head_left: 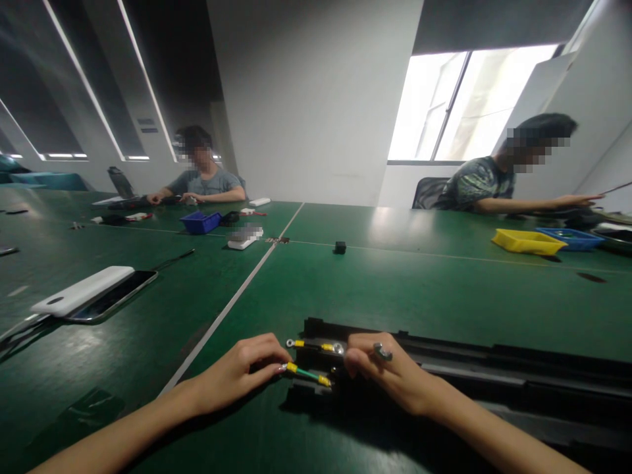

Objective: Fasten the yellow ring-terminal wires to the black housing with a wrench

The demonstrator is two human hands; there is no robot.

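Note:
My left hand (247, 368) pinches the near-left end of a green wire (307, 374) with yellow sleeves at both ends. Behind it, a black wire (312, 345) with yellow sleeves and a ring lug at its left end reaches over the end of a long black housing (464, 362). My right hand (388, 368) is closed over the housing, right of the two wires, round a metal tool (382, 352) whose shiny end sticks up above the fingers. The rest of that tool is hidden in the hand.
A white power bank (83, 291) and a phone (116, 297) lie at the left. Farther back are a blue tray (201, 222), a small black cube (340, 247) and a yellow tray (528, 242). Two people sit across the green table (222, 421).

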